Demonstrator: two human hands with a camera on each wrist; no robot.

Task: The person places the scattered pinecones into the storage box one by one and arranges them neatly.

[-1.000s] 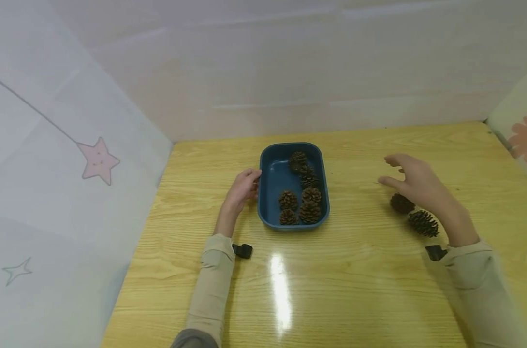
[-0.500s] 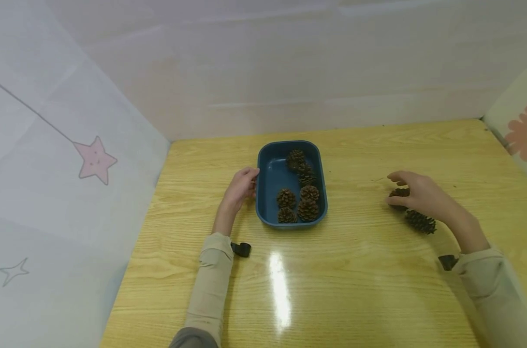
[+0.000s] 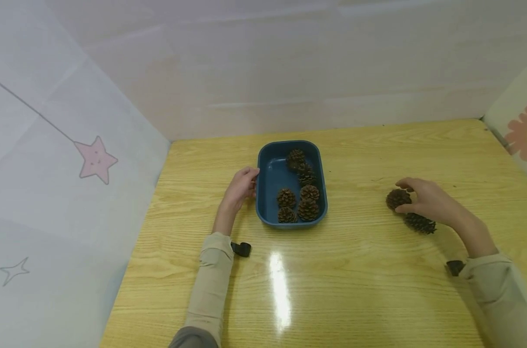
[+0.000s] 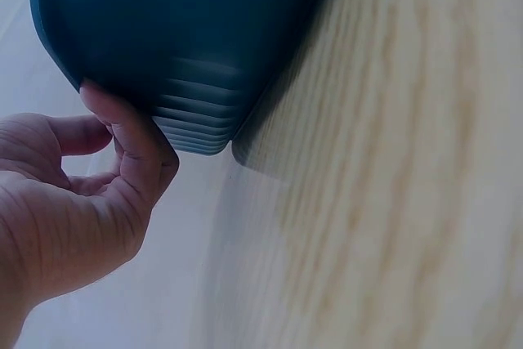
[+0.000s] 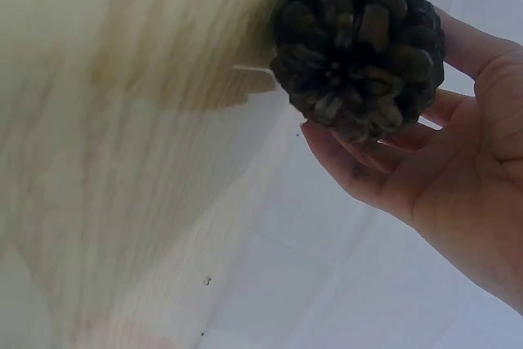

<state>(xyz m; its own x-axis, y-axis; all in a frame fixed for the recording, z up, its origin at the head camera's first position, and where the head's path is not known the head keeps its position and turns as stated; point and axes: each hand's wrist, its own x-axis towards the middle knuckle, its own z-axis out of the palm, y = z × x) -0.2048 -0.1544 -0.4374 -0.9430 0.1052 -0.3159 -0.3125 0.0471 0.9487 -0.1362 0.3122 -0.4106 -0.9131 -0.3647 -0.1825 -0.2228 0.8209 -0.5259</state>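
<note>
My left hand holds the left side of a dark blue rectangular tub, fingertips right at its rim. In the left wrist view, bent fingers press against the tub's ribbed outer wall. Several brown pine cones lie inside, mostly along the right side and near end. Over on the right, my right hand has its thumb and fingers curled around a round pine cone. That cone partly hides the fingertips in the right wrist view. Another pine cone lies beneath the hand.
Everything rests on a yellow wood-grain table. A pale wall rises behind it, and a sheet with a pink star borders the left. An orange flower decorates the right side.
My right hand has come down to the two loose pine cones and closed around the farther one, then shifted slightly right. The left hand stays at the tub.
</note>
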